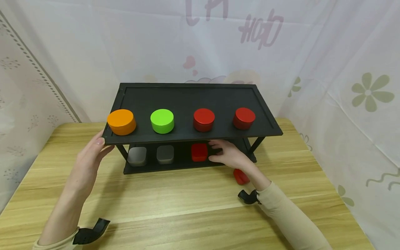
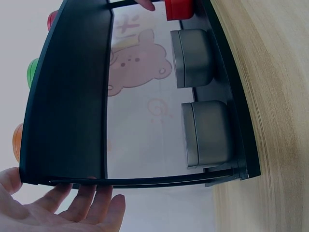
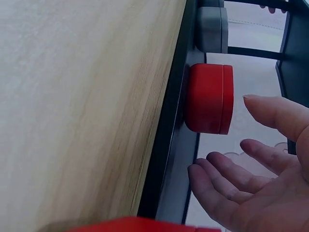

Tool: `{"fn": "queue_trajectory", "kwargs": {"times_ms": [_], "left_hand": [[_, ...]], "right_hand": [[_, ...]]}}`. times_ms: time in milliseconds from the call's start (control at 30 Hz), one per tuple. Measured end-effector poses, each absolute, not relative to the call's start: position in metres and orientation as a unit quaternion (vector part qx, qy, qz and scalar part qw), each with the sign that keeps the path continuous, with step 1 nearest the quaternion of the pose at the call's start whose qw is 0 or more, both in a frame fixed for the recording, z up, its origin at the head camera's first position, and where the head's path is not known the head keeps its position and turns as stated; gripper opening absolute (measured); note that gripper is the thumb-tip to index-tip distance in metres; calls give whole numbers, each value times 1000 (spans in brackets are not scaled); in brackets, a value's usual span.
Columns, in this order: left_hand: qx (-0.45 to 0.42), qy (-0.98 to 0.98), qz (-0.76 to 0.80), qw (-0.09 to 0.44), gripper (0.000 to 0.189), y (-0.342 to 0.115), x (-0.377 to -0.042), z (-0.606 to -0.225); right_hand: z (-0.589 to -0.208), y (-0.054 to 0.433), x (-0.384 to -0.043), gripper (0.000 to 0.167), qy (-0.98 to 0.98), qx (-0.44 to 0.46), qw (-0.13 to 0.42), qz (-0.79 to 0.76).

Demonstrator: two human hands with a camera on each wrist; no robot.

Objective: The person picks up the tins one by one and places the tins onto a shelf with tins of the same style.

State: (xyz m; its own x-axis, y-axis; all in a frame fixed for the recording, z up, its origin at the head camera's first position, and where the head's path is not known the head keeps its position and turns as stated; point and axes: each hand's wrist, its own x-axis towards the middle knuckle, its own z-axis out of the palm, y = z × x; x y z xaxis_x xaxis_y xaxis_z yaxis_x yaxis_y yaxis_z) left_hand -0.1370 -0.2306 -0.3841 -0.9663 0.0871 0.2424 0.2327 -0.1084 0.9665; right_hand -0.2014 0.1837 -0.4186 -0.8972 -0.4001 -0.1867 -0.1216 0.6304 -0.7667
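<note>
A two-tier black shelf (image 1: 187,97) stands on the table. My left hand (image 1: 89,158) grips the left front corner of its top board, thumb above and fingers under the edge in the left wrist view. On the lower tier, my right hand (image 1: 229,154) reaches in with fingers spread, holding nothing. Just left of it sits a red square tin (image 1: 199,152); the right wrist view shows a gap between the fingers and this tin (image 3: 210,99). Two grey square tins (image 1: 137,156) (image 1: 165,154) stand farther left. Partly hidden below my right wrist, a red object (image 1: 240,176) lies on the table.
Along the top board's front stand an orange round tin (image 1: 122,122), a green one (image 1: 162,121) and two red ones (image 1: 203,120) (image 1: 244,118). Black posts (image 1: 257,145) join the tiers. A printed white cloth (image 1: 156,41) hangs behind the wooden table (image 1: 175,205).
</note>
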Motion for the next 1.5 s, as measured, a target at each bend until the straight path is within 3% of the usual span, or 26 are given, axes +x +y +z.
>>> {"fn": "queue_trajectory", "kwargs": {"times_ms": [733, 1500], "left_hand": [[-117, -664, -737, 49, 45, -233, -137, -386], [-110, -667, -735, 43, 44, -232, -137, -384]], "right_hand": [[-409, 216, -179, 64, 889, -181, 89, -411], [-410, 268, -162, 70, 896, -178, 93, -395]]}}
